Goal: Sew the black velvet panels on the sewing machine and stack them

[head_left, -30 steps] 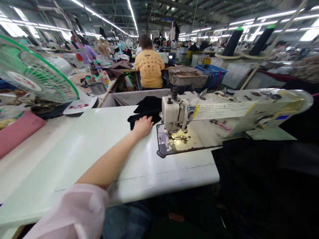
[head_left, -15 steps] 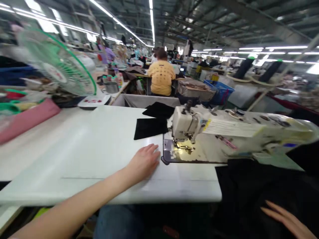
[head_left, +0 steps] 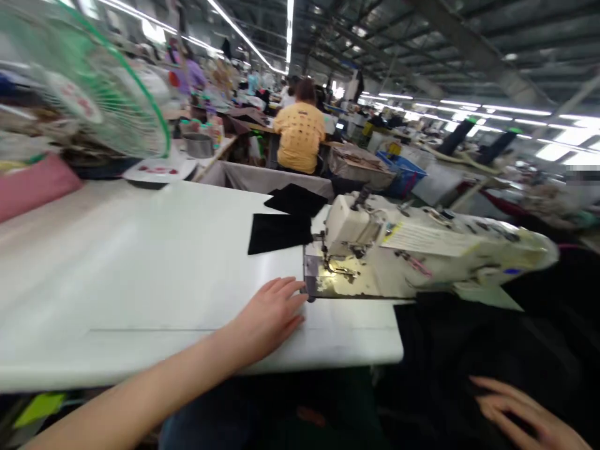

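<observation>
My left hand lies on the white sewing table, fingers stretched out, the tips beside the metal bed plate of a sewing machine. Nothing shows in its grasp. Low on the right, my right hand rests over dark black fabric hanging beside the table; its fingers are slightly bent and apart, and its thumb cannot be made out. Two black fabric pieces lie left of the machine head: a nearer piece and a farther piece.
A green-rimmed fan stands at the left behind a pink cloth. A person in a yellow shirt sits ahead with their back turned. A blue crate and thread cones are beyond the machine.
The view has shifted and tilted slightly. My right hand has come farther into view over the black fabric, its fingers more bent. My left hand stays on the table near the bed plate.
</observation>
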### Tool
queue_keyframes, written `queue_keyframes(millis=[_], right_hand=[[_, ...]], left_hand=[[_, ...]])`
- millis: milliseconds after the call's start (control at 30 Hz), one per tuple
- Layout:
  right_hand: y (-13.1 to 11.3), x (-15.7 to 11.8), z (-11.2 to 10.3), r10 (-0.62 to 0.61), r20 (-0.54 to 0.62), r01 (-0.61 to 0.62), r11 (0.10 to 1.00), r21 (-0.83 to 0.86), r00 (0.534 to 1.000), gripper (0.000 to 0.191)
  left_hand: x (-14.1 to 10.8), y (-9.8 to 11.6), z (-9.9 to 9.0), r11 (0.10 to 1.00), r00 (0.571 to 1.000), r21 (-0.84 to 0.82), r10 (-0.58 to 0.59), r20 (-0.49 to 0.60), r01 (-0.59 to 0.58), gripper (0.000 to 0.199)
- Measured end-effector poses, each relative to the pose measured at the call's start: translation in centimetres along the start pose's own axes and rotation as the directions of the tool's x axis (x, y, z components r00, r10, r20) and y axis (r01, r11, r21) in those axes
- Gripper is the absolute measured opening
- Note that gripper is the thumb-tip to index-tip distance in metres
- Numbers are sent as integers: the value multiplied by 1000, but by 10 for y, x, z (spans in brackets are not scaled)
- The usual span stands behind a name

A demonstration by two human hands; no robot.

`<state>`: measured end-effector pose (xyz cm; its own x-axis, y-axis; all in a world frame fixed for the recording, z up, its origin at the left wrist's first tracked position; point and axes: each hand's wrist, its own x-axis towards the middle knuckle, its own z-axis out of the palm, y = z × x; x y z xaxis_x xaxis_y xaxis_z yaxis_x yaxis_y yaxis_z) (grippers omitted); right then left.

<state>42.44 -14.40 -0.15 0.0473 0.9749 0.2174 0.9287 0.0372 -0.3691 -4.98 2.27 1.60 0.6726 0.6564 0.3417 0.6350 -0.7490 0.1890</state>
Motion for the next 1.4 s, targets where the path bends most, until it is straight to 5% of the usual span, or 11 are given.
queue_keyframes(millis=[133,300,567,700,800,933,1067,1167,1267,1333,1400], right_hand=[[-39,14,-25,84,-77,-76,992,101,994,35],[-42,19,-44,149,-281,-129,988,88,948,27],[-67,38,-59,28,-504,-16,1000,27,863,20],[-109,56,-67,23,-444,81,974,212,896,27],[-144,69,-58,5,-138,75,822,565,990,31],[-179,77,-33,-37,-4,24,560,828,999,52],[-204,67,-23,119,-86,48,290,956,989,78],[-210,71,-27,138,-112,16,558,829,984,54],[-207,99,-42,190,-335,58,792,608,923,27],[-208,124,-60,68,-490,186,873,451,869,18],[-213,141,-82,-91,-559,322,888,329,824,13]], left_hand=[[-6,-13,10,995,991,22,100,-85,-98,33],[-4,-22,23,975,965,-3,219,-144,-221,42],[31,43,5,911,925,-161,377,-54,-380,46],[65,92,-1,877,949,-364,283,-135,-313,75],[94,124,-7,727,951,-614,205,-232,-307,93],[117,134,-19,449,962,-888,-188,-197,-94,54],[105,114,-49,443,836,-894,-515,-192,68,22],[93,93,-85,466,897,-877,-429,-107,118,22],[103,71,-130,488,963,-858,-266,27,159,20],[114,60,-157,518,961,-846,-276,-27,125,15],[108,59,-173,524,889,-843,-434,-143,120,11]])
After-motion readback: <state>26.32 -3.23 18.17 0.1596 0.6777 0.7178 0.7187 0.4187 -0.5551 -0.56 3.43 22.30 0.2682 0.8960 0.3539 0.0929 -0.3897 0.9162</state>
